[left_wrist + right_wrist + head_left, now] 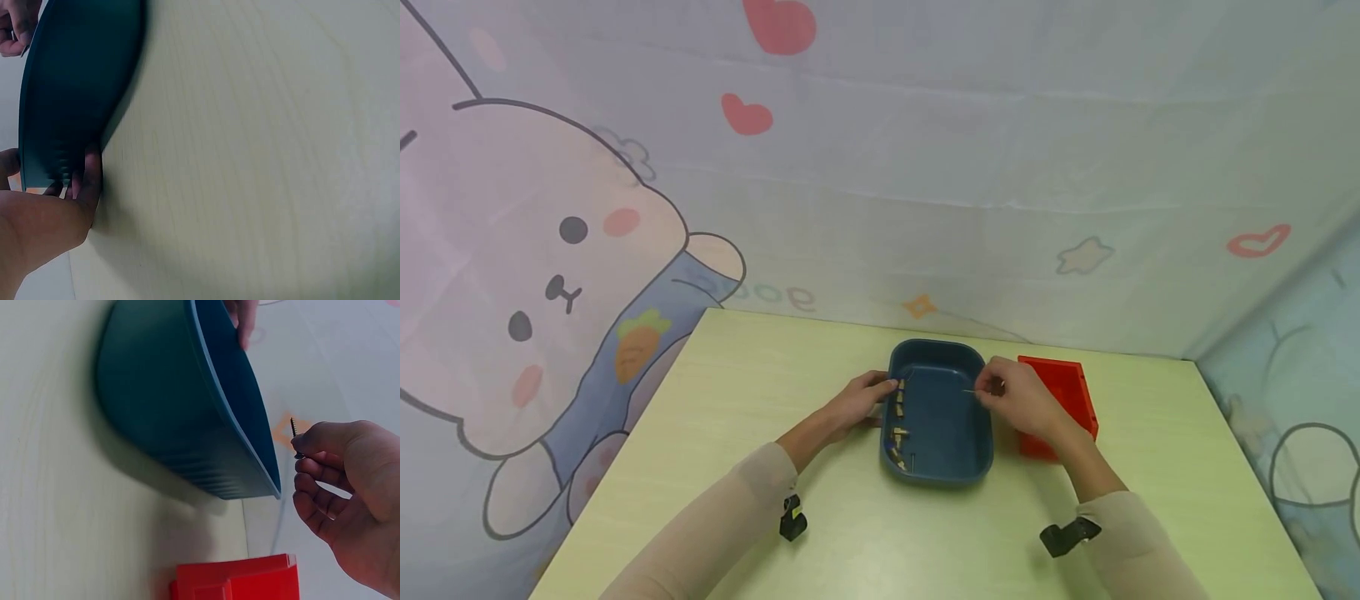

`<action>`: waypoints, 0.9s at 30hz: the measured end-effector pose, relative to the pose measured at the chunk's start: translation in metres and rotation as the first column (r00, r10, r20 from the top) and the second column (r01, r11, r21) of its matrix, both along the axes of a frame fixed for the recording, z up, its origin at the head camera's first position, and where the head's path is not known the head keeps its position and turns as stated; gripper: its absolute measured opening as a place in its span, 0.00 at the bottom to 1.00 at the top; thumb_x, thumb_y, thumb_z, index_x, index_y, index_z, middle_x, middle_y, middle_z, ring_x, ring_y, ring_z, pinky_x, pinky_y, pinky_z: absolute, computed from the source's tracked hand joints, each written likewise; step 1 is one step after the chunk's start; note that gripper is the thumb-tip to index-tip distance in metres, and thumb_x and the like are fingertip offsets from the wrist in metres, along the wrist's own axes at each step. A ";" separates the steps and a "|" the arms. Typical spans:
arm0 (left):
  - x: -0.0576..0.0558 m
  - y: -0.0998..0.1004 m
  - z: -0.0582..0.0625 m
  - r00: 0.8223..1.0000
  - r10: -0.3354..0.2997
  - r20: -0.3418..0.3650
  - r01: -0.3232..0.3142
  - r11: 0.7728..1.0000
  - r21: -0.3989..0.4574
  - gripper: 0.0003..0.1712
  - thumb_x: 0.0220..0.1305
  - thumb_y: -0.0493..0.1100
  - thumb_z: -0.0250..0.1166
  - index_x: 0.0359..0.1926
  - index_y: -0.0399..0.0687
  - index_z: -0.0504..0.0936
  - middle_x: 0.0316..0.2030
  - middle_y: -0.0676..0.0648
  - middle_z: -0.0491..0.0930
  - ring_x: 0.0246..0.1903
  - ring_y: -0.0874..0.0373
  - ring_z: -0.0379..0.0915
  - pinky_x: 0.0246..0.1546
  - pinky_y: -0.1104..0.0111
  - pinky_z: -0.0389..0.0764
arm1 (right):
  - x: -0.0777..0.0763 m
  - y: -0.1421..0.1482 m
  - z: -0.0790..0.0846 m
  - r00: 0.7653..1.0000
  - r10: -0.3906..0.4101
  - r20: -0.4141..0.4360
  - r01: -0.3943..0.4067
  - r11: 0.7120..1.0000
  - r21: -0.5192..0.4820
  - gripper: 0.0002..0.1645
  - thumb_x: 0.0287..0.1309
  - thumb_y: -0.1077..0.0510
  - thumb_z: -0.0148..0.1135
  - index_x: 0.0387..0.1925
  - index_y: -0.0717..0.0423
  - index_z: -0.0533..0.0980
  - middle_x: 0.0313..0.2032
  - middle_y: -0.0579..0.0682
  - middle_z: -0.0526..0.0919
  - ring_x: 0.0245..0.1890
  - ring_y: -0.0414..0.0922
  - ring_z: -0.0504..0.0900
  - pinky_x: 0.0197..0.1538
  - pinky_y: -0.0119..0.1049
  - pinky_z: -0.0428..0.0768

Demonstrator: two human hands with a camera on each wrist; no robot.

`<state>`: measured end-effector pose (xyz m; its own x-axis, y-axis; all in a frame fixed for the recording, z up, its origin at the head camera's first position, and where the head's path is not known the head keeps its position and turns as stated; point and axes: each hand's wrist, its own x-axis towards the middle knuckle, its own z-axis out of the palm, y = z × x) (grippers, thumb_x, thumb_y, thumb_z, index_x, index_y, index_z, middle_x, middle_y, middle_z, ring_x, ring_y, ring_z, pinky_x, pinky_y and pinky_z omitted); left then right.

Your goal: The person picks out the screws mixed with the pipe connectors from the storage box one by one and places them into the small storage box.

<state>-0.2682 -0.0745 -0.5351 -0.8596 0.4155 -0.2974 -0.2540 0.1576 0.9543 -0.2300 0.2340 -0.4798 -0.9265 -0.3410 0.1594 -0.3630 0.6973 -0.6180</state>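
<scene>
A dark blue plastic basin (937, 480) stands on the table. My left hand (850, 403) grips its left wall, thumb at the rim and fingers along the outside, as the left wrist view also shows. Over the basin's right rim, my right hand (1019, 398) pinches a small dark screw (293, 429) between thumb and index finger; its threaded end points away from the fingertips. Inside, several brass fittings (900, 409) lie in a row along the left wall, and a thin screw (913, 462) lies near the front left corner.
A red plastic bin (1078, 392) stands just right of the basin, partly hidden by my right hand and forearm; its inside is mostly hidden. Behind the pale wooden table (760, 350) hangs a printed cloth (925, 208).
</scene>
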 end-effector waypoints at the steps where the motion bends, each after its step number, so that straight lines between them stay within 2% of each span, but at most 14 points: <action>1: 0.000 0.000 0.000 1.000 0.001 0.002 -0.001 1.000 0.000 0.34 0.83 0.53 0.55 0.79 0.41 0.63 0.72 0.37 0.70 0.72 0.39 0.67 0.56 0.53 0.85 | 0.000 0.002 0.001 1.000 -0.004 0.001 0.004 1.000 -0.003 0.06 0.64 0.66 0.71 0.36 0.53 0.83 0.35 0.45 0.82 0.36 0.44 0.80 0.44 0.39 0.84; 12: 0.001 -0.002 -0.002 1.000 -0.012 0.008 0.012 1.000 -0.012 0.34 0.83 0.55 0.56 0.79 0.43 0.65 0.72 0.40 0.70 0.72 0.42 0.66 0.57 0.55 0.84 | 0.003 0.017 0.005 0.997 -0.067 0.031 0.068 0.997 -0.025 0.04 0.65 0.65 0.72 0.37 0.55 0.84 0.35 0.46 0.83 0.37 0.46 0.81 0.44 0.36 0.83; 27: 0.000 -0.001 -0.001 1.000 -0.004 0.017 0.004 1.000 0.011 0.35 0.83 0.55 0.57 0.79 0.41 0.64 0.73 0.38 0.68 0.73 0.41 0.65 0.58 0.55 0.84 | 0.006 0.043 0.010 0.994 -0.107 -0.014 0.106 0.994 -0.036 0.05 0.65 0.67 0.71 0.37 0.55 0.84 0.34 0.47 0.83 0.37 0.46 0.81 0.44 0.32 0.81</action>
